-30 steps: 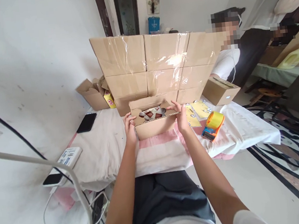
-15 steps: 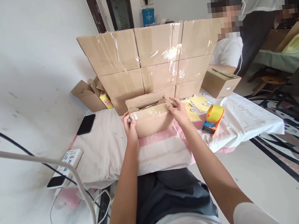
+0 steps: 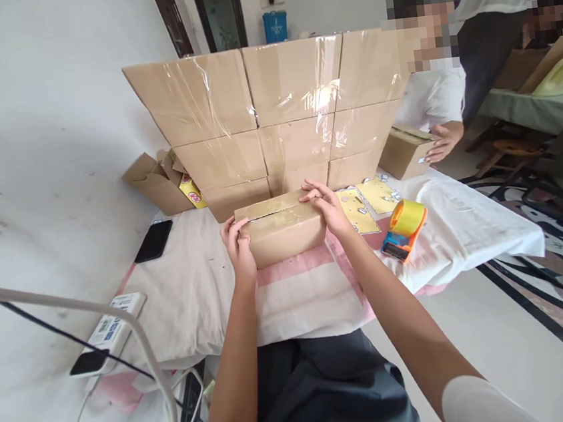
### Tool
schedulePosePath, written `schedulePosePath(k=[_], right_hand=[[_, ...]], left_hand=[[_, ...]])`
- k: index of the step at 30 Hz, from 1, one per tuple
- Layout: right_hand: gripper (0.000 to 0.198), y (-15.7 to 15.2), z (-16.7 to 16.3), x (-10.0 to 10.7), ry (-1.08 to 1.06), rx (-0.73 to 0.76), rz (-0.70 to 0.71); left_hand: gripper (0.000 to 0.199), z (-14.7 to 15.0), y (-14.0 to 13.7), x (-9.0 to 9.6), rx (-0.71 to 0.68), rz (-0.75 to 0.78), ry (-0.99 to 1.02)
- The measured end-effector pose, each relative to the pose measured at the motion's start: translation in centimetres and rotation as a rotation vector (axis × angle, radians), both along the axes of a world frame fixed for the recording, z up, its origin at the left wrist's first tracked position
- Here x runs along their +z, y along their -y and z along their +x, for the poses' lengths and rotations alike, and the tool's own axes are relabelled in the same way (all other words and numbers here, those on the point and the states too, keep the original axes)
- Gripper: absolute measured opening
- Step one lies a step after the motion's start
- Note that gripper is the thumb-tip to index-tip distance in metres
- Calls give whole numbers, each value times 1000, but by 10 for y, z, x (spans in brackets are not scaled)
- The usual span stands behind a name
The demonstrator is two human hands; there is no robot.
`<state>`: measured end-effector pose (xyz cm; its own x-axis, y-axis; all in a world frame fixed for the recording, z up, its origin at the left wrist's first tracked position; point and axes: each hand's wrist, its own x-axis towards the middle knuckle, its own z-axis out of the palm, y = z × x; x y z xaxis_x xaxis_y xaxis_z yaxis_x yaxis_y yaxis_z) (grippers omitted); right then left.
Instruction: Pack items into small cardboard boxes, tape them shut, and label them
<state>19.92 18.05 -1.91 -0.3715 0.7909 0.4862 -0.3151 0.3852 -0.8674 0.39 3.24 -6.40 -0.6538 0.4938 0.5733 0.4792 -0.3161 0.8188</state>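
A small cardboard box (image 3: 289, 236) stands on the cloth-covered table in front of me, its top flaps folded down with a narrow gap along the seam. My left hand (image 3: 239, 245) grips the left end, fingers curled over the top corner. At the right end, my right hand (image 3: 325, 204) holds the box with its fingers on the top flap. Right of the box lies an orange and blue tape dispenser (image 3: 399, 242) with a roll of yellow tape (image 3: 409, 216). Yellow printed sheets (image 3: 359, 209) lie on the table behind my right hand.
A wall of stacked, taped cardboard boxes (image 3: 289, 96) rises behind. An open carton (image 3: 155, 184) and a black phone (image 3: 154, 241) are at left, near a power strip (image 3: 115, 322) with cables. Across the table, a person's hand (image 3: 448, 142) touches another box (image 3: 406, 151).
The rear flap that stood up has come down, and the box top is now nearly closed under my hands. The other person's hand has appeared on the box at right.
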Motion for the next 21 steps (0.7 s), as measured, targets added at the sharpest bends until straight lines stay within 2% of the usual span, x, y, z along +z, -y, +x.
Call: schedulePosePath(k=[3,5,7,12,18,20,21], right_hand=[[35,4,0,-8,-24,-27,19],[34,4,0,-9,-11,-37,21],[34,3,0,-10,-5,-41,21],[35,2,0,-12,8,-47,23],[40,13,-3,-3,86,-118,3],[38,24,11,0,100,-246,38],[33,30,24,-1,93,-381,72]], left_hand=[[35,10,7,31,126,-200,-430],[35,20,7,50,72,-378,-669],[35,30,5,64,-5,-519,-786],[58,45,2,71,-28,-730,-879],[58,42,4,70,-8,-760,-910],[58,41,4,70,-7,-743,-910],[57,41,3,70,-7,-736,-907]])
